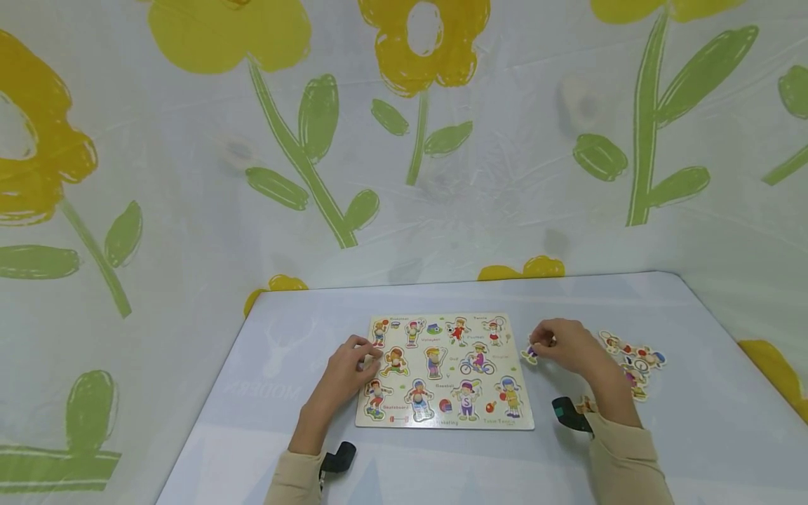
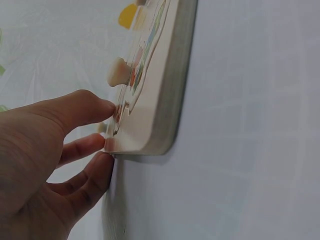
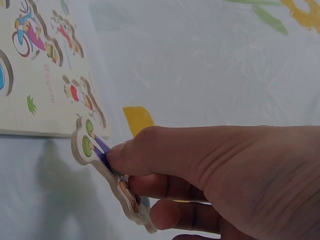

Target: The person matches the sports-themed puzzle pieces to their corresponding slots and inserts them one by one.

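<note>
A wooden puzzle board [image 1: 522, 422] with pictures of children at sports lies flat on the table. At its left edge is my left hand [image 1: 351, 365]; in the left wrist view the thumb [image 2: 95, 107] presses the top by the corner while the fingers touch the side. My right hand [image 1: 568, 345] is just right of the board, pinching a flat wooden puzzle piece [image 3: 100, 154] between thumb and fingers. That piece shows a figure with purple trousers and green shoes; the fingers hide part of its upper half. It is tilted above the table, near the board's edge.
Several loose puzzle pieces [image 1: 634, 365] lie in an overlapping pile right of my right hand. Another piece [image 1: 586, 404] is partly hidden by the right wrist. Round knobs [image 2: 119, 72] stand up from the board. A flower-patterned sheet [image 1: 429, 231] hangs behind the white table [image 1: 442, 470].
</note>
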### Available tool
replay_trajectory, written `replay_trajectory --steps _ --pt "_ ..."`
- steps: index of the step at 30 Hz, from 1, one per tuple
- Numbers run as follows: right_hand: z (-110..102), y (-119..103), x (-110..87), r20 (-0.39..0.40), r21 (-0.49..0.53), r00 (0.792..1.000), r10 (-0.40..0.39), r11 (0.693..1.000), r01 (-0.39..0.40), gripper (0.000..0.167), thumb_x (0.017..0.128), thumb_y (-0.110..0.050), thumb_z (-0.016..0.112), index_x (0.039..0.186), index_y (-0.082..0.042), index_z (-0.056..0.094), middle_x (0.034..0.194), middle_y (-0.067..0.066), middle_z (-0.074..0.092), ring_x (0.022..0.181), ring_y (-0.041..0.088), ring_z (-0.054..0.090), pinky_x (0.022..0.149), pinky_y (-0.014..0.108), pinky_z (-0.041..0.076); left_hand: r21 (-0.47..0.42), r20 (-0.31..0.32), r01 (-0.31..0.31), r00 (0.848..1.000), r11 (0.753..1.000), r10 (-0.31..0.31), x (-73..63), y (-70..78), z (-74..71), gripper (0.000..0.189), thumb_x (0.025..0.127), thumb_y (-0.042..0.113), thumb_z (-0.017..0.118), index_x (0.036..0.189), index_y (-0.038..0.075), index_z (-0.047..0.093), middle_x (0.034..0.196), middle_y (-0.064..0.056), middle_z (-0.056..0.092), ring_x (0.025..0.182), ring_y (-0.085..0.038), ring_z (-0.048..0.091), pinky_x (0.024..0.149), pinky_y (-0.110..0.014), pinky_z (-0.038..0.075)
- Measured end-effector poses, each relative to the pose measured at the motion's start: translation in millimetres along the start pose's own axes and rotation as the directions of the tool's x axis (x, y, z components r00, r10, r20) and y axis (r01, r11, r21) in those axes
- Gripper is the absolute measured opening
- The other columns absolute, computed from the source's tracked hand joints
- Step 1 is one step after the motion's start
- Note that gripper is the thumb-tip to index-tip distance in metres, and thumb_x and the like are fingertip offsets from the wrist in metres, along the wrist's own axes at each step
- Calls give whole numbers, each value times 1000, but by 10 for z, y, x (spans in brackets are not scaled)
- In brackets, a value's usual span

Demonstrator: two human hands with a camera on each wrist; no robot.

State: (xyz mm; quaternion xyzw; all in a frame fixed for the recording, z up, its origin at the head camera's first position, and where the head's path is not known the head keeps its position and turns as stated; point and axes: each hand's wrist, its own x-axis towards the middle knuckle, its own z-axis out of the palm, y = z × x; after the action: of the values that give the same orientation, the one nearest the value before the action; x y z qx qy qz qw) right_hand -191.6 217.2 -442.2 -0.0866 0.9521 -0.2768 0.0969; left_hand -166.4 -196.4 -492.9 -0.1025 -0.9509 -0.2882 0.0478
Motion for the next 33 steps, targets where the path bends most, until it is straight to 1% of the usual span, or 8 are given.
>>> replay_trajectory --steps 9,15,23,33 --pt "38 -154 -3 10 -12 1000 -27 1000 27 9 88 -13 68 96 -9 69 83 2 61 78 17 53 68 30 45 -6 0 3 1000 1000 -3 4 -13 10 15 87 22 73 101 17 75 109 -1 59 81 -11 49 69 -22 43" --pt "65 -237 6 21 -17 999 -31 999 32 9 88 -12 69 96 -8 69 83 2 61 77 17 53 68 30 46 -9 -5 -3 1000 1000 3 4 -15 9 15 87 22 73 101 16 75 109 -1 59 81 -10 49 68 -22 43" --pt "122 -280 26 31 -38 999 -28 999 29 11 87 -14 72 97 -9 69 83 1 62 77 17 53 70 30 48 -7 -9 -8 1000 1000 8 4 -17 7 15 87 21 73 101 17 74 109 0 59 81 -10 50 70 -23 43" --pt "135 -352 2 37 -56 999 -32 998 34 11 85 -14 74 94 -11 69 81 0 60 77 16 53 70 30 47 -6 -11 -16 1000 1000 16 3 -21 9 14 87 21 73 100 17 74 109 0 60 82 -10 50 70 -22 44"
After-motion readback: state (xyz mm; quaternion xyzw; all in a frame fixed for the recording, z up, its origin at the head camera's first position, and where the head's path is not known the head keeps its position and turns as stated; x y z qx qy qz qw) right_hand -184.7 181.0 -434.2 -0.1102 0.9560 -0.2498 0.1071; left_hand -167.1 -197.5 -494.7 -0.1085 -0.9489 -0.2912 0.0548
